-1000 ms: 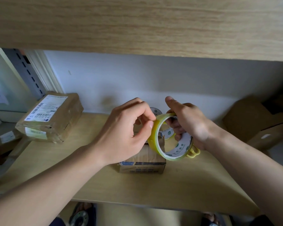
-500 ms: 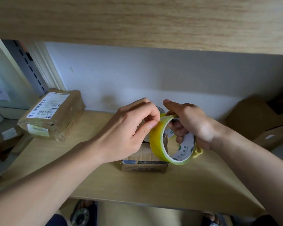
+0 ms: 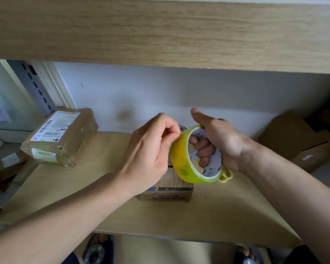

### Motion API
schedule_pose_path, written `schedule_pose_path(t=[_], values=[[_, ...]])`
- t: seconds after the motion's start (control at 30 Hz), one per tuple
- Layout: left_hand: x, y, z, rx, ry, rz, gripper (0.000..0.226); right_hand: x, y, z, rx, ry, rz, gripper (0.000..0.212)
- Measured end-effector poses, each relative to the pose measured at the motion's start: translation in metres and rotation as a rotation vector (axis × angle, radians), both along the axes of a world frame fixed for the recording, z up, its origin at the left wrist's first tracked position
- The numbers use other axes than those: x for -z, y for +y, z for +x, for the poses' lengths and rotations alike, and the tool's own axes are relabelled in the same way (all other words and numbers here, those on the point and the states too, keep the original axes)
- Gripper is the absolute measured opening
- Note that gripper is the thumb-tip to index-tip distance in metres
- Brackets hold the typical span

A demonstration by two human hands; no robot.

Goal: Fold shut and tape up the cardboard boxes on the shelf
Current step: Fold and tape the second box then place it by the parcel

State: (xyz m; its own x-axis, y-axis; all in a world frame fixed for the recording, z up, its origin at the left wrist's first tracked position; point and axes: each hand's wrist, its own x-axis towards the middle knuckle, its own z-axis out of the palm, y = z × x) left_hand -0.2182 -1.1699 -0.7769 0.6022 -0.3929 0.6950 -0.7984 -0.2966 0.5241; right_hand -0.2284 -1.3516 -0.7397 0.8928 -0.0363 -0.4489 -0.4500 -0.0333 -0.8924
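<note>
Your right hand (image 3: 215, 141) gripped the yellow tape roll (image 3: 194, 157) from inside, fingers curled through its core and thumb raised above the rim. Your left hand (image 3: 151, 149) pinched at the roll's upper left edge, thumb and forefinger pressed together where the loose end should be; whether any tape had come free, you could not tell from this view.

Compared with a second earlier, both hands had risen a little and the right thumb had lifted off the roll, which suggests you were hunting for the tape's end, so nothing was sealed yet.

On the wooden shelf (image 3: 227, 212), the small cardboard box (image 3: 166, 193) sat at centre frame, directly beneath both hands and partly hidden by the left wrist, untouched. At left of the frame lay a taped parcel (image 3: 61, 136) with a shipping label, well apart from your hands.
</note>
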Motion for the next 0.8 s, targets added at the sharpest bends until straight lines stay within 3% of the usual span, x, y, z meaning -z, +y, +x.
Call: schedule_pose_path(t=[0.13, 0.3, 0.43, 0.53, 0.8], values=[[-0.005, 0.002, -0.008, 0.002, -0.044, -0.086, 0.011, 0.000, -0.009, 0.000, 0.107, -0.044, 0.082, 0.074], [-0.005, 0.012, 0.010, 0.148, 0.269, -0.196, 0.014, 0.001, -0.012, -0.009, 0.053, 0.008, 0.272, 0.062], [-0.004, 0.018, 0.016, 0.275, 0.482, -0.203, 0.027, 0.004, -0.017, -0.011, -0.058, -0.007, 0.253, 0.038], [-0.002, 0.018, 0.019, 0.328, 0.565, -0.244, 0.037, 0.009, -0.020, -0.008, -0.040, -0.007, 0.267, 0.033], [0.000, 0.018, 0.025, 0.131, 0.545, -0.137, 0.013, 0.016, -0.026, -0.005, -0.036, -0.036, 0.312, 0.035]])
